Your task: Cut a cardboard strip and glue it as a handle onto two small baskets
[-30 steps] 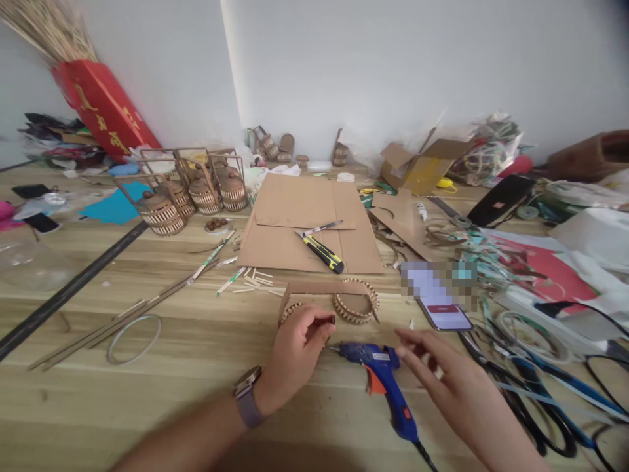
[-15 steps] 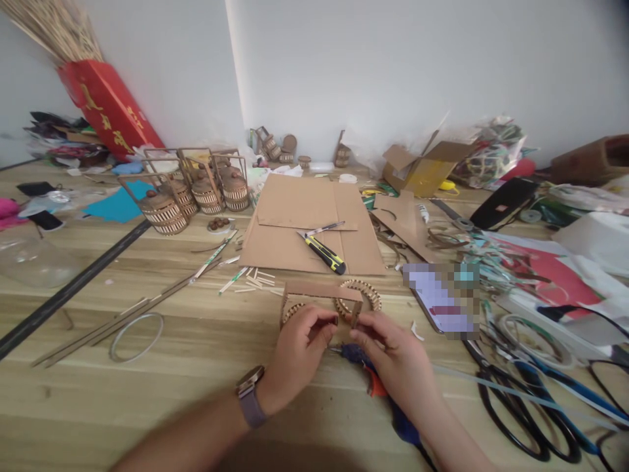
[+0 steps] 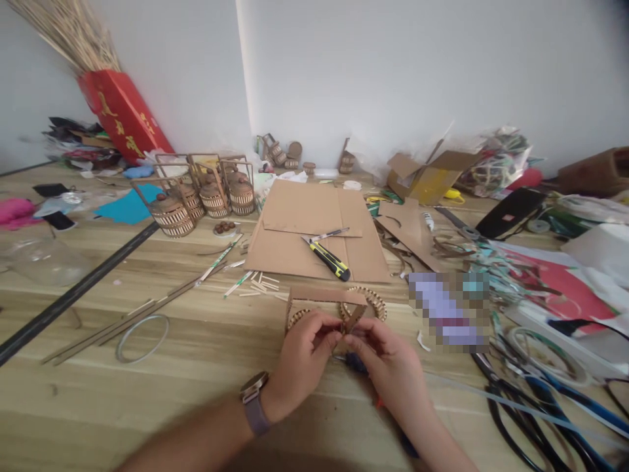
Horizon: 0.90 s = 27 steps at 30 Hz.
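Observation:
A brown frame [image 3: 327,296], apparently cardboard, stands on the table in front of me, its right-hand strip slanting down towards my fingertips. My right hand [image 3: 396,360] is closed in a pinch on the lower end of that strip. Meeting it there are the pinched fingers of my left hand [image 3: 307,357]; any small piece between them is hidden. A patterned ring [image 3: 376,303] of light and dark bits lies behind the frame, and a second such ring [image 3: 299,317] shows partly inside it. Under my right hand, mostly covered, lies a blue and orange glue gun [image 3: 356,362].
A yellow-black utility knife [image 3: 331,261] rests on cardboard sheets [image 3: 295,252]. Several small handled baskets [image 3: 171,216] stand at the left. Scissors [image 3: 515,413] and a blurred-out phone [image 3: 445,308] lie at right. Thin sticks [image 3: 128,318] and a wire ring [image 3: 142,339] lie on the left.
My hands have come together, fingertips meeting at the end of the strip, which now slants inward. The glue gun is more covered by my right hand. The whole view has shifted slightly.

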Each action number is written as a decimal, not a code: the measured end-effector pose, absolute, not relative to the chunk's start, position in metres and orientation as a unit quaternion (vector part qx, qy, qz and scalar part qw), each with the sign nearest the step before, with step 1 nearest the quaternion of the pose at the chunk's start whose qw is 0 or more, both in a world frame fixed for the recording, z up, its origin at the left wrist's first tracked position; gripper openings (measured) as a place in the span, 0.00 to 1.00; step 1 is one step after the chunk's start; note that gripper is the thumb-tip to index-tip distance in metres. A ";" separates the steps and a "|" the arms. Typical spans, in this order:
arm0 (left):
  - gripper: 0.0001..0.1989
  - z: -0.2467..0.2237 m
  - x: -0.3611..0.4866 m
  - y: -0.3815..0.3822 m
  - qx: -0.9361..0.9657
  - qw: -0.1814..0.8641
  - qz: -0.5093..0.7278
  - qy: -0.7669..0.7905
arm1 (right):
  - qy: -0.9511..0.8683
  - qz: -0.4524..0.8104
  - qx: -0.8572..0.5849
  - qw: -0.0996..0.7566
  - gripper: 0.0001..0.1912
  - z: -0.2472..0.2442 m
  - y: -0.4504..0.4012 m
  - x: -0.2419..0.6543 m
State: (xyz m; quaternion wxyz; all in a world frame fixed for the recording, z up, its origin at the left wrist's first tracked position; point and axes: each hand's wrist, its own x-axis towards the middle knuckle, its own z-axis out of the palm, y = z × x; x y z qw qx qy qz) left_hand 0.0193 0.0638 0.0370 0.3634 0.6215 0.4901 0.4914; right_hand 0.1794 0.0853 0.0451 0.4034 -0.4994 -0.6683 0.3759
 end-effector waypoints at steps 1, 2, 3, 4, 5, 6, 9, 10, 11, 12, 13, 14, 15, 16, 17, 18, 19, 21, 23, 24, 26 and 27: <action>0.07 0.037 0.019 0.064 0.623 0.361 0.492 0.490 | -0.668 0.378 -0.497 0.403 0.09 0.044 0.086 0.179; 0.07 0.036 0.019 0.064 0.623 0.360 0.493 0.489 | -0.669 0.381 -0.495 0.403 0.09 0.044 0.087 0.180; 0.07 0.036 0.019 0.064 0.623 0.359 0.494 0.489 | -0.668 0.384 -0.494 0.402 0.09 0.043 0.087 0.180; 0.07 0.035 0.019 0.064 0.623 0.359 0.494 0.490 | -0.668 0.387 -0.493 0.402 0.09 0.043 0.087 0.180; 0.07 0.035 0.019 0.064 0.622 0.359 0.494 0.490 | -0.668 0.388 -0.492 0.402 0.09 0.043 0.087 0.180; 0.07 0.034 0.020 0.064 0.620 0.359 0.495 0.491 | -0.667 0.389 -0.492 0.402 0.09 0.043 0.087 0.180; 0.07 0.035 0.020 0.063 0.619 0.361 0.493 0.494 | -0.667 0.387 -0.494 0.401 0.09 0.044 0.085 0.181; 0.07 0.035 0.020 0.063 0.619 0.360 0.493 0.494 | -0.667 0.386 -0.496 0.399 0.09 0.044 0.085 0.181; 0.07 0.035 0.020 0.063 0.619 0.359 0.493 0.495 | -0.668 0.385 -0.497 0.398 0.09 0.044 0.085 0.181; 0.07 0.036 0.020 0.063 0.620 0.357 0.493 0.495 | -0.668 0.385 -0.498 0.397 0.09 0.044 0.085 0.180; 0.06 0.036 0.020 0.063 0.620 0.355 0.493 0.496 | -0.668 0.385 -0.497 0.397 0.09 0.044 0.085 0.180; 0.06 0.036 0.020 0.063 0.621 0.353 0.493 0.497 | -0.669 0.385 -0.496 0.398 0.09 0.044 0.085 0.180; 0.06 0.036 0.020 0.064 0.622 0.352 0.491 0.498 | -0.670 0.383 -0.494 0.400 0.09 0.045 0.085 0.179; 0.06 0.036 0.020 0.064 0.623 0.353 0.490 0.498 | -0.673 0.381 -0.491 0.401 0.09 0.045 0.086 0.179; 0.06 0.036 0.019 0.064 0.623 0.353 0.488 0.499 | -0.676 0.378 -0.489 0.401 0.09 0.046 0.086 0.178; 0.06 0.035 0.019 0.064 0.623 0.353 0.488 0.499 | -0.680 0.375 -0.487 0.400 0.09 0.046 0.086 0.178; 0.06 0.035 0.019 0.064 0.623 0.353 0.488 0.498 | -0.683 0.371 -0.487 0.400 0.09 0.046 0.086 0.178; 0.06 0.035 0.019 0.064 0.623 0.352 0.490 0.497 | -0.686 0.366 -0.487 0.398 0.09 0.046 0.086 0.179; 0.06 0.034 0.019 0.064 0.623 0.350 0.492 0.497 | -0.688 0.362 -0.488 0.396 0.10 0.046 0.085 0.180; 0.06 0.034 0.019 0.064 0.623 0.349 0.493 0.497 | -0.689 0.361 -0.489 0.394 0.10 0.046 0.085 0.180; 0.06 0.035 0.020 0.064 0.624 0.344 0.496 0.496 | -0.688 0.365 -0.490 0.392 0.10 0.046 0.085 0.180; 0.06 0.035 0.020 0.064 0.626 0.341 0.497 0.496 | -0.686 0.366 -0.491 0.392 0.10 0.046 0.085 0.180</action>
